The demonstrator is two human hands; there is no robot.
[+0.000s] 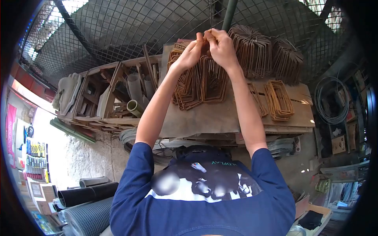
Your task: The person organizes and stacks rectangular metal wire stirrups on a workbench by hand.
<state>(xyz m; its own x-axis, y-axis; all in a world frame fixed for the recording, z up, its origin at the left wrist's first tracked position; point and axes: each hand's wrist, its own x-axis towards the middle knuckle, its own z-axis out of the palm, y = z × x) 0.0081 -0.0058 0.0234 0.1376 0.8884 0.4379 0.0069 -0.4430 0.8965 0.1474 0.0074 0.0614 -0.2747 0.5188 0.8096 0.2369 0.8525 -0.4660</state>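
Observation:
My left hand (pixel 190 54) and my right hand (pixel 223 48) are raised close together at the far side of the table, both with fingers closed. Whatever they pinch between them is too small and hidden to make out. Just below and behind them, rusty rectangular steel stirrups (pixel 213 84) stand in a cluster on the table (pixel 197 120). More stirrups (pixel 182 95) lean at the left of that cluster, beneath my left hand. To the right of my right hand stand two thick bundles of bent stirrups (pixel 252 53).
Smaller rectangular stirrups (pixel 279 100) lie stacked at the table's right. A wire mesh fence (pixel 130 27) rises behind. Wooden bins (pixel 112 92) with tubes and scraps stand left. Coiled wire (pixel 332 100) hangs right; mesh rolls (pixel 92 214) lie lower left.

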